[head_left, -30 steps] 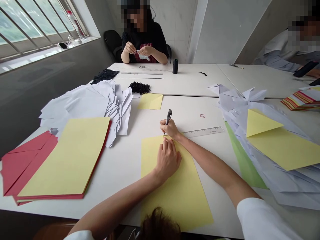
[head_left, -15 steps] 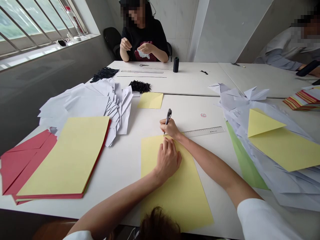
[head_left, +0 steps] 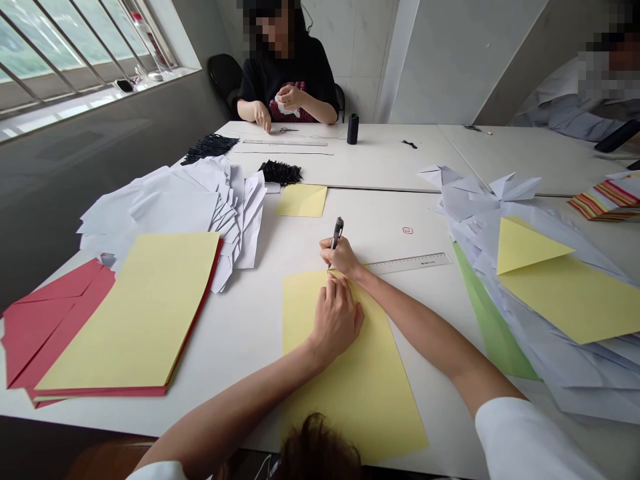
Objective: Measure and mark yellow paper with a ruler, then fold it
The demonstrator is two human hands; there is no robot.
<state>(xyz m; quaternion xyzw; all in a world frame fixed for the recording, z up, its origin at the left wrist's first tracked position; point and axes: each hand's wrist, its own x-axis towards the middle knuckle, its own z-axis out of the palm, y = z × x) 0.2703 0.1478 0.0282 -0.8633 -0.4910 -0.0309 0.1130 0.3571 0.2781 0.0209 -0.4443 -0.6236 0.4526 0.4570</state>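
A dark pen (head_left: 336, 233) stands nearly upright in my right hand (head_left: 341, 257), which is closed around it. Its tip meets the far edge of a yellow sheet of paper (head_left: 370, 380) lying on the table in front of me. My left hand (head_left: 336, 317) rests palm down on that sheet, just below the pen tip, with its fingers laid forward against the paper. A clear ruler (head_left: 410, 264) extends to the right from behind my right wrist; its left part is hidden by my hands.
To the left lie stacked yellow sheets (head_left: 145, 307), red envelopes (head_left: 45, 320) and a white paper pile (head_left: 170, 207). On the right are more white papers (head_left: 575, 360) and a folded yellow sheet (head_left: 570, 293). Across the table sits a person (head_left: 315, 73) near a black thread spool (head_left: 353, 129).
The person across the table has lowered one hand to the tabletop near the scissors. My hands and the pen look almost unmoved.
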